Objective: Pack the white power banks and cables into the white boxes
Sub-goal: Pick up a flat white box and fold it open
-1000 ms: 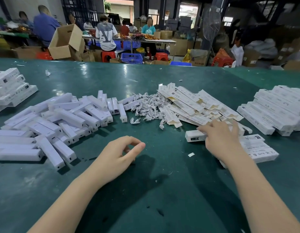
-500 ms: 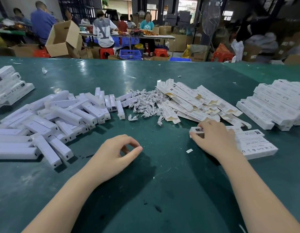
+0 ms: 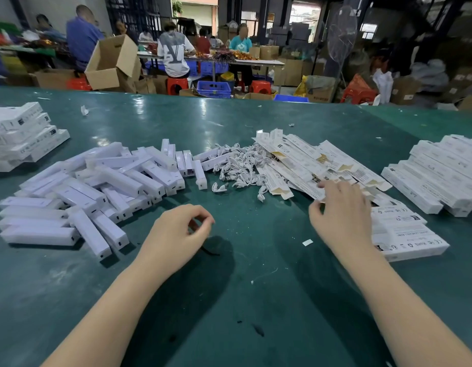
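Reaching into the flat boxes (image 3: 303, 165) just right of the cables (image 3: 237, 168), the right hand (image 3: 340, 215) is spreading loose fingers to take one; the left hand (image 3: 176, 234) is waiting loosely curled, holding nothing.

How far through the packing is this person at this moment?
Done: closed white boxes stacked at far right and far left, with a few beside the right hand. In hand: nothing packed; that hand reaches into the flat unfolded boxes, the left hand holds nothing. Left: a large pile of power banks and loose cables.
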Available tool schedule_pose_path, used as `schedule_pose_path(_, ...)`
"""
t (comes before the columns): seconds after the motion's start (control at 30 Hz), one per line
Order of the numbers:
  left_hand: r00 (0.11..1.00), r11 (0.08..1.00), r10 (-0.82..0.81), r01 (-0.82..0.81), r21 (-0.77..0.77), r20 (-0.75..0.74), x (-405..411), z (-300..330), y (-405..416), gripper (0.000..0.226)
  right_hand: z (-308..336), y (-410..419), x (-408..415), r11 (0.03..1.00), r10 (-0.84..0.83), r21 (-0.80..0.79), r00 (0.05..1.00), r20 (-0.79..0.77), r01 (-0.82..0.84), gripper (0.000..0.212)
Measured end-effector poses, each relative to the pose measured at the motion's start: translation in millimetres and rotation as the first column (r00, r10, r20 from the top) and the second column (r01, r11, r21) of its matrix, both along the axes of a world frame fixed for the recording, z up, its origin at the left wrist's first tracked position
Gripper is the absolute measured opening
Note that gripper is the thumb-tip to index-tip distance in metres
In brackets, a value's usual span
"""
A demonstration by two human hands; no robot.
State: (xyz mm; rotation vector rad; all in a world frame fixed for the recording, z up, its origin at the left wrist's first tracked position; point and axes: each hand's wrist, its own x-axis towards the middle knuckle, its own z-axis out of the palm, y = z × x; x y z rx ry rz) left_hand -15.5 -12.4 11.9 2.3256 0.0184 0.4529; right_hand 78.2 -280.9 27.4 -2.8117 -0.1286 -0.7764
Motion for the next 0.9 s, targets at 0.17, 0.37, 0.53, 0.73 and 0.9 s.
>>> schedule_pose_path(0.17, 0.999, 1.000, 0.021, -0.020, 0.024, -0.028, 0.0, -0.3, -1.9, 0.018, -2.8, 20.7, 23.6, 0.975, 0.053, -0.200, 0.979, -0.199, -0.093, 0.048)
schedule_pose_path(0.37, 1.000, 0.998, 0.016, -0.014, 0.061, -0.026, -1.7, 2.4, -1.9, 0.016, -0.5, 21.0, 54.0, 0.954, -0.122, -0.300, 0.923, -0.366, 0.007, 0.042)
schedule_pose_path(0.53, 0.999, 0.999, 0.028, -0.028, 0.016, -0.039, -0.8, 5.8, -3.0, 0.017, 12.3, 31.4, 46.1, 1.000, 0.006, 0.002, 0.981, -0.194, -0.006, 0.035)
schedule_pose_path(0.73, 0.992, 0.810, -0.112, 0.063, -0.583, -0.049, 2.7, 15.2, -9.0, 0.016, 42.7, 68.8, -14.5, 0.314, 0.676, 0.949, 0.704, -0.218, -0.008, 0.019)
schedule_pose_path(0.9, 0.969, 0.347, -0.235, 0.159, -0.924, 0.079, 4.0, 25.7, -9.1, 0.063, 30.2, 85.1, -55.3, 0.249, 0.928, 0.955, 0.243, -0.283, 0.162, 0.016)
